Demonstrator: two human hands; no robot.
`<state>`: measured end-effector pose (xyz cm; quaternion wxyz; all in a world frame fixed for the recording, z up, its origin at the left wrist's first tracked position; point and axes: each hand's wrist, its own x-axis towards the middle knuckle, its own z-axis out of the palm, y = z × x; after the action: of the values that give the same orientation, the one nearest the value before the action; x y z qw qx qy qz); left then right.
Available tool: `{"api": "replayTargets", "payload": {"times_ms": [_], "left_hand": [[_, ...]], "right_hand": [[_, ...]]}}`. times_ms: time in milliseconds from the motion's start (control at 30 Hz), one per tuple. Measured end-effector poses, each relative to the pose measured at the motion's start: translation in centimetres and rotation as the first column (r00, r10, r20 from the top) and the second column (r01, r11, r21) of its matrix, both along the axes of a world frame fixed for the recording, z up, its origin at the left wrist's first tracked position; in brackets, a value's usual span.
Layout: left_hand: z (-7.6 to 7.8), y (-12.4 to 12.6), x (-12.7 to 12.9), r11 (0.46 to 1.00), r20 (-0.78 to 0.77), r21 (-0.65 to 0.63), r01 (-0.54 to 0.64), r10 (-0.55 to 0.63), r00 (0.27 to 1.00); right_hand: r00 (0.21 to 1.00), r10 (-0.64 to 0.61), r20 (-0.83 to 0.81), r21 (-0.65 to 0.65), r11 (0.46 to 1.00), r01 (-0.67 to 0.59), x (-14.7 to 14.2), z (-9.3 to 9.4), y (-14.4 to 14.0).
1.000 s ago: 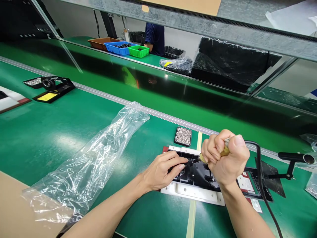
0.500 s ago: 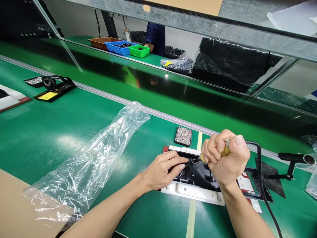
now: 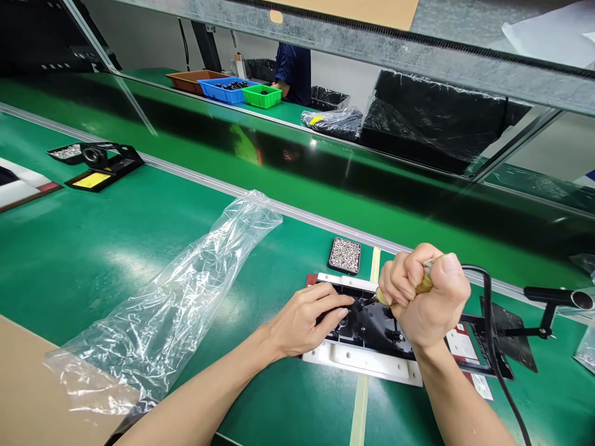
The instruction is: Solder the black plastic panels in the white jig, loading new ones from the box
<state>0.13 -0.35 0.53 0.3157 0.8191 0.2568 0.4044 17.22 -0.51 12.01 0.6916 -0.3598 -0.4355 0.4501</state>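
A black part in a white frame [image 3: 360,359] lies flat; the corded screwdriver [image 3: 424,284] tilts onto it.

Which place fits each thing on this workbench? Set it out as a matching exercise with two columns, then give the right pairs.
Things:
1. clear plastic bag
2. small tray of screws
3. corded tool
4. left hand

Places:
A. gripped in the right hand
B. resting on the black part in the white fixture
C. lying left of the fixture
D. just behind the fixture

Pairs: 1-C, 2-D, 3-A, 4-B
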Motion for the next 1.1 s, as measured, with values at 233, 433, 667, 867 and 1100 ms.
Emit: {"api": "replayTargets", "payload": {"times_ms": [233,433,667,867,1100], "left_hand": [[0.01,-0.04,0.02,1.0,0.007,0.002,-0.002,0.002,1.0],[-0.08,0.04,0.02,1.0,-0.006,-0.001,-0.002,0.002,1.0],[-0.13,-0.02,0.03,1.0,-0.006,0.002,-0.004,0.004,1.0],[-0.03,0.01,-0.02,1.0,-0.003,0.005,-0.006,0.006,1.0],[-0.04,0.01,0.02,1.0,-0.005,0.005,-0.008,0.008,1.0]], "right_hand": [[1.0,-0.002,0.007,0.005,1.0,0.002,0.0,0.0,-0.03],[1.0,0.002,0.001,-0.004,1.0,-0.002,0.03,-0.01,-0.06],[1.0,0.005,-0.002,0.001,1.0,-0.005,0.01,-0.03,-0.01],[1.0,0.004,0.0,0.0,1.0,-0.004,0.03,-0.01,-0.05],[1.0,0.01,0.023,0.011,1.0,-0.011,-0.02,0.04,-0.06]]}}
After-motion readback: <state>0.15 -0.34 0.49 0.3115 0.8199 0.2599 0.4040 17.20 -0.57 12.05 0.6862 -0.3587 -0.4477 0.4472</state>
